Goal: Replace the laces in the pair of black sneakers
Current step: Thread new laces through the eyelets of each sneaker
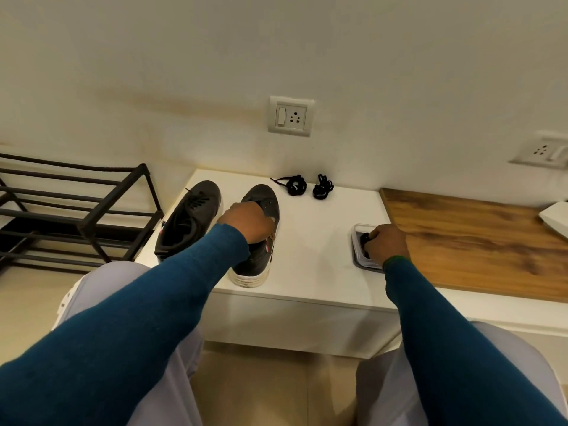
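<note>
Two black sneakers with white soles stand on the low white table (319, 250). The left sneaker (187, 219) still has its lace threaded. My left hand (247, 221) grips the top of the right sneaker (261, 241), covering its tongue and eyelets. Two coiled black laces lie at the back of the table, one lace bundle (295, 184) with a loose end and another lace bundle (322, 187) beside it. My right hand (387, 244) reaches into a small clear container (358, 241) and its curled fingers hold a black lace (365, 239) inside.
A black metal shoe rack (76, 210) stands left of the table. A wooden board (479, 238) adjoins the table on the right, with a white object (556, 218) at its far edge. Wall sockets (290, 116) sit above. My knees are below the table's front edge.
</note>
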A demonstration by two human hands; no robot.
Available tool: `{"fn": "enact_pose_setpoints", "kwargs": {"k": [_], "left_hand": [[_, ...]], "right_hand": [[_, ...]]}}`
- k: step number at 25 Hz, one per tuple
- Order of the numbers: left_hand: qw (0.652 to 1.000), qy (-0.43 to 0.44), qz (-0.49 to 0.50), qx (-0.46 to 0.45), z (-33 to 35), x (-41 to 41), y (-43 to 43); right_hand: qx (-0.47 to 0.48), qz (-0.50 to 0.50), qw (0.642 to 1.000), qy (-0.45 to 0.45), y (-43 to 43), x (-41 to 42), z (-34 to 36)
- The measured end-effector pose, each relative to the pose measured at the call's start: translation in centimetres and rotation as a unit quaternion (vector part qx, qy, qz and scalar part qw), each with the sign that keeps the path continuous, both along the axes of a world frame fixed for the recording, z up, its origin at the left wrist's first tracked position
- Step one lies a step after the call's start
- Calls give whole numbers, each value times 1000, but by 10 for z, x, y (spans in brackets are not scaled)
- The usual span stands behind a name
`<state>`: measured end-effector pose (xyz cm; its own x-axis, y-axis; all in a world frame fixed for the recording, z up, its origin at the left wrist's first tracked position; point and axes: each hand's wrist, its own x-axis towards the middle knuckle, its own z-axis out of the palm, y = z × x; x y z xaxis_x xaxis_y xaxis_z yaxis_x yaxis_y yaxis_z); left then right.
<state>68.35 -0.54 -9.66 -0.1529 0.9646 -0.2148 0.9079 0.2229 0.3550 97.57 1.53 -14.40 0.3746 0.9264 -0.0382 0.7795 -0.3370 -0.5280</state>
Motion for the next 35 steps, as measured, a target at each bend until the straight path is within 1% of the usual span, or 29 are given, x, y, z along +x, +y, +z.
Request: {"fn": "enact_pose_setpoints", "kwargs": {"k": [1,2,3,4,5,6,7,8,9,11,13,14,16,18,19,20,21,23,24,25,26,28,30,31,32,33,34,35], "left_hand": [[1000,19,8,21,3,2,0],[998,30,8,61,6,4,-1],[992,21,-5,121,9,5,-2],[982,-20,-30,185,12,7,-3],[968,-84,-56,231,15,8,-4],[953,-158,-79,247,17,10,-4],[941,-224,-101,234,18,12,-5],[930,-281,-126,199,18,16,-8],[919,-329,-154,152,15,20,-11],[896,-389,-208,47,11,33,-17],[874,-424,-234,-38,6,49,-24],[871,-426,-241,-52,4,57,-27],[879,-403,-254,-31,0,67,-29],[882,-395,-259,-10,3,65,-26],[875,-416,-249,-16,7,59,-22],[858,-458,-228,-34,12,52,-18],[833,-514,-197,-54,18,43,-15],[781,-609,-114,-80,29,29,-9],[773,-624,-75,-88,34,23,-8],[784,-611,-49,-93,37,17,-7],[808,-580,-38,-97,39,9,-5],[864,-491,-49,-99,41,-10,0],[923,-371,-80,-62,43,-32,4],[943,-317,-92,-31,43,-41,6],[956,-276,-96,-3,42,-49,8],[964,-248,-97,17,40,-53,9],[969,-223,-99,29,39,-54,9],[973,-199,-110,37,37,-51,7]], "right_hand": [[22,-14,999,42,-1,2,5],[50,-26,994,92,-1,3,13],[76,-31,984,156,-2,4,24],[90,-27,966,241,-3,2,37],[90,-11,936,339,-7,-1,51],[79,10,897,435,-11,-6,63],[62,29,857,510,-16,-11,74],[46,42,829,556,-20,-17,82],[35,51,811,582,-22,-24,88],[34,63,788,612,-23,-40,95],[35,79,770,632,-20,-58,98],[35,90,764,638,-18,-66,98],[36,100,758,644,-14,-79,98],[45,92,757,645,-7,-83,97],[50,80,758,646,-3,-82,96],[57,64,757,647,0,-81,95],[63,47,761,644,3,-80,92],[67,31,793,605,9,-77,84],[66,33,814,576,11,-77,79],[64,35,833,549,11,-78,75],[66,34,850,521,13,-79,69],[81,24,885,458,18,-82,58],[96,13,905,413,23,-81,49],[88,5,916,392,25,-81,44],[67,2,932,357,26,-81,40],[28,14,957,290,24,-82,38],[-10,38,985,170,22,-84,36],[-7,67,997,42,20,-90,37]]}}
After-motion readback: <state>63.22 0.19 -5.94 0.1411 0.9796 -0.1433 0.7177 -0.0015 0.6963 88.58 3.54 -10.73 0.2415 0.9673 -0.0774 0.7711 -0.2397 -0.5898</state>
